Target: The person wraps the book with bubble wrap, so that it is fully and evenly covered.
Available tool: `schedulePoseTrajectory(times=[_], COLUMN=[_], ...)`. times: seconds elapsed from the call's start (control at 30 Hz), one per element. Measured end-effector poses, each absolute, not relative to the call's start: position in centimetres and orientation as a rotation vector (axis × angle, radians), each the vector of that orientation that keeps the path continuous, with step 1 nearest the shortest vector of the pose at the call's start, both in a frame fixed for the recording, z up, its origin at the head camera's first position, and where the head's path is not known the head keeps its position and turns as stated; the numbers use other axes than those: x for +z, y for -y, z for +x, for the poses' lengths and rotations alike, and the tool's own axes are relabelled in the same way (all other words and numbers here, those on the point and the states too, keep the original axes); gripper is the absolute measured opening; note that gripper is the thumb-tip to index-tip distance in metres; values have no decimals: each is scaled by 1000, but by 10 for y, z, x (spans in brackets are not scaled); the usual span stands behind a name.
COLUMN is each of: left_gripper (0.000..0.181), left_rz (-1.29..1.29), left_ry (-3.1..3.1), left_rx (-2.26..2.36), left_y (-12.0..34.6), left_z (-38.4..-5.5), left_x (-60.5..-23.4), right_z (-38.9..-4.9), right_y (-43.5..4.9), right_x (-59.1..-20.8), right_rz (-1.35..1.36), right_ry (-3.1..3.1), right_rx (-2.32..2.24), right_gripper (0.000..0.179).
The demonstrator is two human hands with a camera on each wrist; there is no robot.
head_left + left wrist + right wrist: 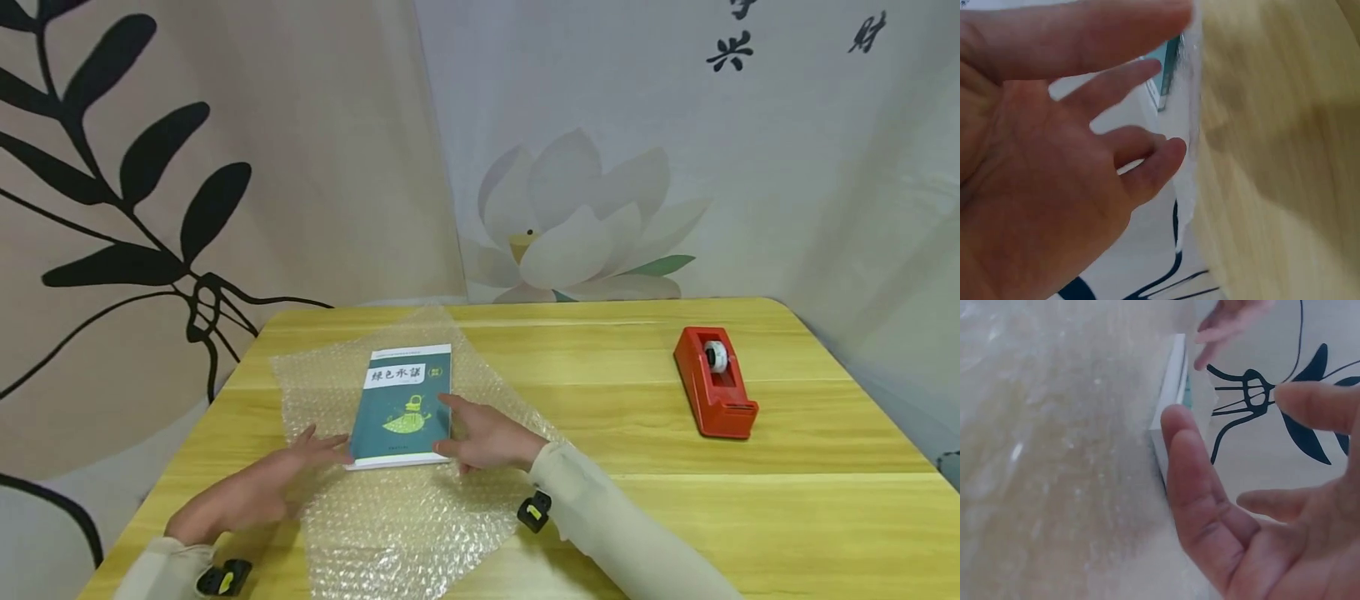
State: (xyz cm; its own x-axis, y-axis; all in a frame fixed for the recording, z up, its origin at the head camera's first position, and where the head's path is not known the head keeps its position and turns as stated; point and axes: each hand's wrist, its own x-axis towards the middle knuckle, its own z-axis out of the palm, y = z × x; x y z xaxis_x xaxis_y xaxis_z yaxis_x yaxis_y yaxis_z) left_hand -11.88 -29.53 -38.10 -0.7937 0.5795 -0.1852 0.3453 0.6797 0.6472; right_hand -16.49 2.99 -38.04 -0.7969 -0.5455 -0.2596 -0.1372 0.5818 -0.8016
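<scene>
A teal book [401, 408] with a white title block and a yellow-green drawing lies face up on a sheet of clear bubble wrap [375, 533]. My left hand [262, 483] is at the book's lower left corner with fingers extended; whether they touch it I cannot tell. On the opposite side my right hand [487, 433] has its fingers at the book's right edge, index finger and thumb spread apart. In the right wrist view the white page edge of the book [1172, 381] shows beside the loosely bent fingers. Neither hand grips anything.
A red tape dispenser [716, 383] holding a roll of tape stands on the right of the wooden table [600, 350]. Behind the table hangs a cloth [337, 167] printed with dark leaves and a pale flower. The bubble wrap reaches toward the table's near edge.
</scene>
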Motion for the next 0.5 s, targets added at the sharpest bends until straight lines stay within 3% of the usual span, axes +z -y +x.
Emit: schedulePoseTrajectory(times=[0.27,0.5], left_gripper=[114,108], left_rz=[787,798], left_ry=[-2554,-2625], left_rx=[683,654], left_y=[300,294], left_z=[-109,-105], left_x=[-386,-393], right_z=[-165,-167], right_y=[-36,-43], right_x=[-379,-378], right_rz=[-527,-512], right_ry=[-2331,-2313], right_rx=[-1187,-1250], right_gripper=[79,75])
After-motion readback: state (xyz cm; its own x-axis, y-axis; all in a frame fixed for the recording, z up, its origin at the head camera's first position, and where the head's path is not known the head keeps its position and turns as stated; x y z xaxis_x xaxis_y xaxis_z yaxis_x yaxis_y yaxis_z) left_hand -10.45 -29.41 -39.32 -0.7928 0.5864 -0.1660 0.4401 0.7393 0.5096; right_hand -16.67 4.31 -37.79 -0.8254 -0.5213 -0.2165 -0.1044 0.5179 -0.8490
